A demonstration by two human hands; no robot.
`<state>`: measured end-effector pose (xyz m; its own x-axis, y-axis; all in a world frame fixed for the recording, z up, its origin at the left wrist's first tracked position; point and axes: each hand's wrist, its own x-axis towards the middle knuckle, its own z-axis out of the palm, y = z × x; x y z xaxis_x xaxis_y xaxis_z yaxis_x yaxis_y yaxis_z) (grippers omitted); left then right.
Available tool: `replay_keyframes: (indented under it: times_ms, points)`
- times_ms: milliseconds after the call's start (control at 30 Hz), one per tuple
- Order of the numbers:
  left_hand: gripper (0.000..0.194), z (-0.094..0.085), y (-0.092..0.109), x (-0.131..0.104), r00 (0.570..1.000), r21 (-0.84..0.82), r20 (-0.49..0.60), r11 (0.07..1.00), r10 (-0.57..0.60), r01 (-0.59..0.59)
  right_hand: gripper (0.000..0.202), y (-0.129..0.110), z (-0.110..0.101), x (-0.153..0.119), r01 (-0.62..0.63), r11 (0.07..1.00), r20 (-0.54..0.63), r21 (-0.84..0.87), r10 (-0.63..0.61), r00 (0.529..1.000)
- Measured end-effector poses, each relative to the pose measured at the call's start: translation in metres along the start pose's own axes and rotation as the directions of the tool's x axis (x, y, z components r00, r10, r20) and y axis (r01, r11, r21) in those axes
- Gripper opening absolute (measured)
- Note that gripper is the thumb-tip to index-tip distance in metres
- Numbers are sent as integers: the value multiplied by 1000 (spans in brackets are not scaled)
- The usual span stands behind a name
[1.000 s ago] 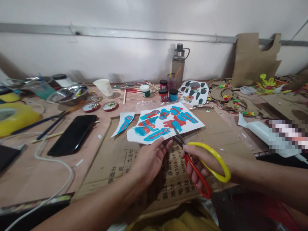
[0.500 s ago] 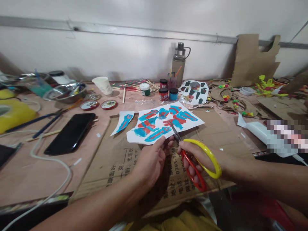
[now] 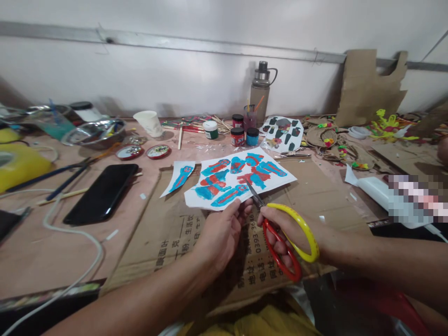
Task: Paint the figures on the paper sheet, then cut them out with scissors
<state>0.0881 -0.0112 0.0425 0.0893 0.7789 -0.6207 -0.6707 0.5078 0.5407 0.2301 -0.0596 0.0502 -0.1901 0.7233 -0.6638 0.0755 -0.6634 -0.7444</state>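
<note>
1. Beside the sheet, on its left, a painted strip lies on the cardboard, just apart. Its long axis slants from a near left point to a wider far right end. I would leave it flat there, away from the blades.

2. Next comes the left hand, closed in a pinch on the sheet's near edge, thumb uppermost and fingers curled below. That grip is close to the blades; for a clean cut, I would turn the sheet with this hand and hold the fingertips off the cutting line.

3. Held above the cardboard, the sheet reaches away from the left hand. Its long axis runs roughly left to right, the right end slightly farther off and narrowing to a corner. Light tension should stop it buckling; paint lies near the edge, so short, slow bites look wise.

4. At the sheet's near edge are the scissors, one blade lying over the paint. They point away from the person and leftward, their long axis crossing the sheet's, handles near and to the right. How far apart the blades stand, I cannot tell.

5. Furthest right of these, the right hand is wrapped round the red and yellow handles. A relaxed wrist, with the blades square to the paper, should serve best.
</note>
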Motion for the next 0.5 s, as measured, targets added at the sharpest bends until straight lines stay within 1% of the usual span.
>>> replay_keyframes:
  times_ms: [100,233,300,400,500]
  points:
    - [25,-3,-1,2,1000,34,-9,999,10,-10,41,5,0,11,-14,1000,9,1,14,1000]
    - [26,-5,-1,3,1000,79,23,997,5,-6,41,5,6,23,-56,998,-10,0,56,998]
    - [28,-5,0,2,1000,82,27,997,4,-6,42,5,6,24,-33,999,-13,12,33,999]
    - [31,-6,3,1,1000,85,27,996,-13,11,42,6,4,22,19,999,22,27,-20,1000]
    - [32,-8,5,3,999,90,35,996,-26,23,46,3,4,21,14,1000,22,20,-14,1000]
